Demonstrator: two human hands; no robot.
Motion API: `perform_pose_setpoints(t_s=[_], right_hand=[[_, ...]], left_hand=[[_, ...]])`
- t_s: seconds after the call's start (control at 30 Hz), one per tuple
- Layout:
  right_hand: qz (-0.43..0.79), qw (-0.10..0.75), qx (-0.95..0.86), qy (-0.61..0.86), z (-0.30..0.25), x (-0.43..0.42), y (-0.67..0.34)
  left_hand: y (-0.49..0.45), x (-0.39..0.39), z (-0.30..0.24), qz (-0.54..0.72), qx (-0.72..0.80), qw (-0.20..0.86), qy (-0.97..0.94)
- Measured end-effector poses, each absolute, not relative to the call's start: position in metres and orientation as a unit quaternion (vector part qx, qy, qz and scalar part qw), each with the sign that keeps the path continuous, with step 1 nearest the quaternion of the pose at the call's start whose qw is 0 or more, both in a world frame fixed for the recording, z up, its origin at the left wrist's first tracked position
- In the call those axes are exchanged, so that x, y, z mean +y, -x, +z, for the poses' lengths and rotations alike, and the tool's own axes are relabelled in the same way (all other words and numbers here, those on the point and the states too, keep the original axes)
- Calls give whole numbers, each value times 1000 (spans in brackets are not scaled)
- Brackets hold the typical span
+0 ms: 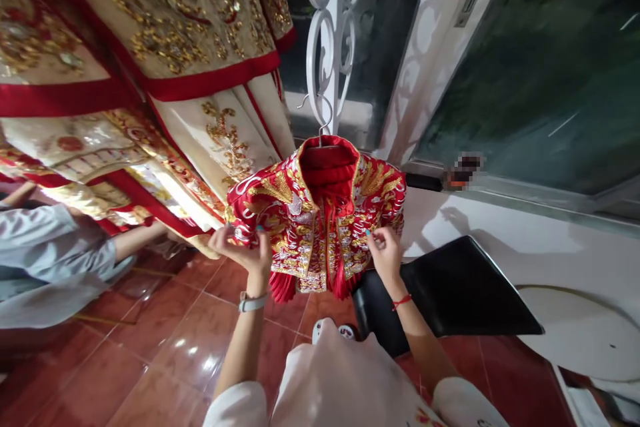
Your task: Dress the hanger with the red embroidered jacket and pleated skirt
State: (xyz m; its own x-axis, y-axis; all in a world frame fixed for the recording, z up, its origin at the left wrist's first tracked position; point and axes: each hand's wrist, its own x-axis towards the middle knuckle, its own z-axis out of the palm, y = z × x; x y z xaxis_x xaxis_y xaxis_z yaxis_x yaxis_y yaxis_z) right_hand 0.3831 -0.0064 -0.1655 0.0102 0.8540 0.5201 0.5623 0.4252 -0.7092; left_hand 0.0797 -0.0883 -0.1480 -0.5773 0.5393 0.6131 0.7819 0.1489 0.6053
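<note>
Red cloth with gold and silver embroidery makes the short jacket [295, 230], which is on a metal hanger [328, 119] before the white scrolled ironwork [327, 47]. The left hand [244, 255] is at one sleeve, thumb and fingers apart; the right hand [386, 255] is at the opposite front, fingers curled. Whether either one pinches the cloth, I cannot tell. To do this well, I think, both sides should be handled lightly and evenly, without catching raised stitches or tassels [283, 287]. Long gowns [190, 20] hang near on the left, a black panel [465, 290] lies close at right; freer room seems over the tiled floor [170, 347], lower left.
</note>
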Motion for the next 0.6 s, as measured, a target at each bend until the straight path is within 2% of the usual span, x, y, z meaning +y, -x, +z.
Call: perform_pose_setpoints(t_s=[0.07, 0.2, 0.33, 0.6], right_hand=[[149, 417, -732, 517, -171, -9, -367], [91, 345, -737, 575, -181, -1, -333], [61, 344, -722, 597, -192, 7, -311], [84, 352, -776, 517, -187, -2, -320]], left_hand=[[-94, -87, -168, -475, -744, 148, 446], [-126, -70, -215, -401, -754, 91, 512], [-136, -54, -231, -414, -751, 55, 512], [-131, -82, -206, -493, -686, -52, 532]])
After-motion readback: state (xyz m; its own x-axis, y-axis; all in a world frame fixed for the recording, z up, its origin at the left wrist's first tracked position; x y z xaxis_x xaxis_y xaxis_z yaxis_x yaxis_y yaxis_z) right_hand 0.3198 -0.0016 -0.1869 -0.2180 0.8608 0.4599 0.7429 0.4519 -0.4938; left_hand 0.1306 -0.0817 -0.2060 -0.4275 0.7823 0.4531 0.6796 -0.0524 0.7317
